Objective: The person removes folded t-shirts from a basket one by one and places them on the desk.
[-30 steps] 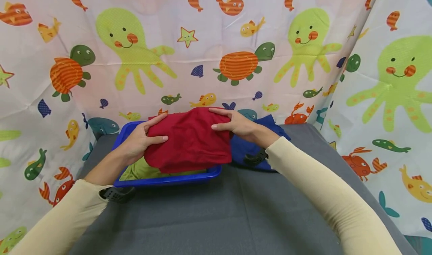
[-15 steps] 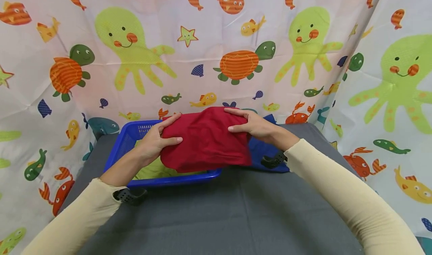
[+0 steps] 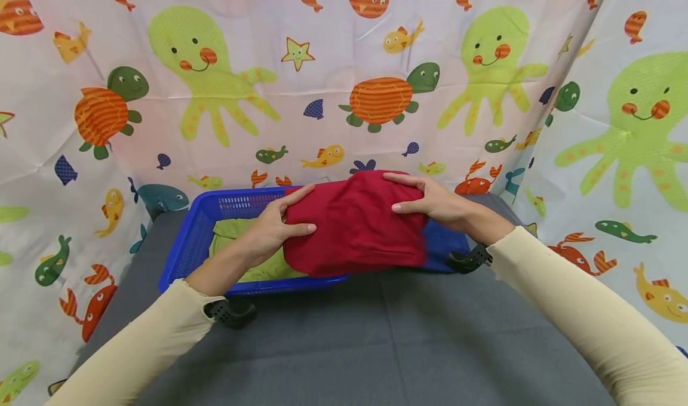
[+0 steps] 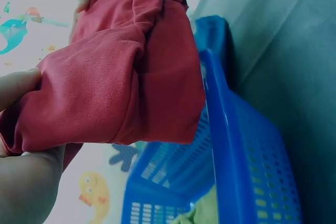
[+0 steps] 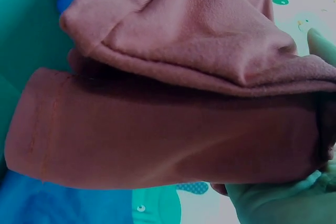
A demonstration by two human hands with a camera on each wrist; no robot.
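Observation:
Both hands hold a folded red garment [image 3: 355, 227] up in the air, over the right part of a blue plastic basket [image 3: 183, 245]. My left hand [image 3: 263, 233] grips its left end, thumb on the near face. At the other end my right hand [image 3: 441, 206] pinches the cloth between thumb and fingers. In the left wrist view the garment [image 4: 94, 87] hangs in layered folds beside the basket rim [image 4: 210, 98]. A stitched hem shows on the garment [image 5: 157, 135] in the right wrist view. Folded yellow-green cloth [image 3: 231, 228] lies inside the basket.
A dark blue cloth [image 3: 445, 248] lies on the grey-covered table [image 3: 365, 346], right of the basket and partly hidden by the red garment. A sea-animal curtain [image 3: 322, 36] hangs close behind and along both sides.
Both hands have moved right with the red garment, from above the basket toward the blue cloth. More of the basket and the yellow-green cloth now shows.

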